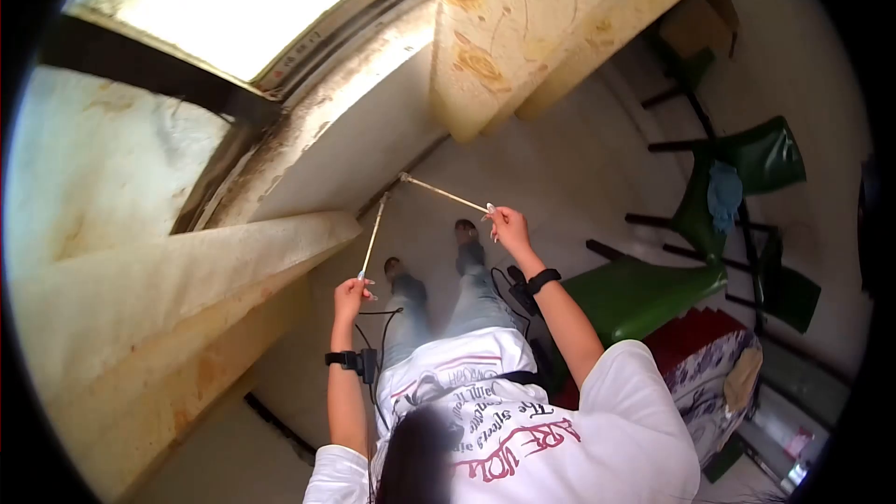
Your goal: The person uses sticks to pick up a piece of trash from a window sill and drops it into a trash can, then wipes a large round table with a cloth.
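My left hand (351, 299) is closed around the lower end of a thin cream stick (374, 235), which points up and away from me. In my right hand (508, 228), thumb and fingers pinch a second thin cream stick (443, 192) that slants up to the left. The far ends of both sticks come close together in front of the sill wall, the right one with a small pale knob. Black bands with small devices circle both wrists. A yellowish curtain (271, 252) hangs left of my left hand, and a flowered curtain (523, 28) hangs ahead.
A bright window (252, 0) with a worn sill (327, 103) lies ahead left. Green chairs (635, 294) stand to the right, one with a blue cloth (723, 196) on it. A cardboard box (700, 23) is at the far right. Black cables hang by my legs.
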The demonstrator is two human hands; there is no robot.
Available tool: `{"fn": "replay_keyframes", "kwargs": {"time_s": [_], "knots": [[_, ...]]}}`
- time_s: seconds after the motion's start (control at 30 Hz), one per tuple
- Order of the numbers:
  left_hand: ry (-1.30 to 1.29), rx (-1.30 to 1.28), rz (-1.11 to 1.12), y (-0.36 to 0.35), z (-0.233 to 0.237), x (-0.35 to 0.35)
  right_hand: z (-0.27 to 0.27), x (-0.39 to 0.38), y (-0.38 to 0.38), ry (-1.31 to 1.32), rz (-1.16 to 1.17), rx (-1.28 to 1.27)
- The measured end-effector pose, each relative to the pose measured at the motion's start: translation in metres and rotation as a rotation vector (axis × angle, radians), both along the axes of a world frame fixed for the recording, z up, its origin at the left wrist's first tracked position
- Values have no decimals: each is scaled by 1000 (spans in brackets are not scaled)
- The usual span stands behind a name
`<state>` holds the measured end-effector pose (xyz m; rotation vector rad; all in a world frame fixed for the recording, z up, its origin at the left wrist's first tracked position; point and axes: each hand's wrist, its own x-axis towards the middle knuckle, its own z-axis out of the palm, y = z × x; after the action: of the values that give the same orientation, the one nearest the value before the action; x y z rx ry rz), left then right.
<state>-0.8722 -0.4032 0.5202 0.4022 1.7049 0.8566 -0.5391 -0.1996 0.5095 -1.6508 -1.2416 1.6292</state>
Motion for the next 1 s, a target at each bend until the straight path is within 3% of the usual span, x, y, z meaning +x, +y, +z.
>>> {"fn": "replay_keyframes", "kwargs": {"time_s": [0.17,0.23,0.27,0.37,0.43,0.5,0.53,0.57,0.63,0.7,0.8,0.9,1.0], "knots": [[-24,-156,28,-28,-139,-3,-98,-12,-52,-76,-224,-184],[-111,-171,129,-34,-196,2,-152,-24,-71,-135,-267,-235],[-323,-163,296,-35,-224,1,-188,-31,-82,-153,-272,-231],[-379,-162,234,-37,-325,-8,-342,-39,-127,-273,-194,-33],[-439,-256,311,-24,-377,-8,-390,-63,-132,-378,-184,-83],[-372,-302,265,-2,-416,-4,-455,-78,-137,-484,-160,24],[-268,-246,59,-5,-443,-6,-481,-85,-136,-550,-135,114],[-146,-184,-129,-8,-470,-9,-481,-94,-129,-630,-68,261],[-91,-224,-188,-1,-495,-17,-471,-115,-104,-626,-10,96],[-80,-292,-177,20,-498,-25,-456,-136,-75,-366,-149,-267],[-88,-349,-155,39,-520,-36,-505,-153,-65,-440,-131,80],[-77,-364,-167,59,-545,-40,-539,-170,-46,-303,-174,-152],[-92,-346,-114,66,-572,-45,-562,-183,-42,-326,-141,-76]]}}
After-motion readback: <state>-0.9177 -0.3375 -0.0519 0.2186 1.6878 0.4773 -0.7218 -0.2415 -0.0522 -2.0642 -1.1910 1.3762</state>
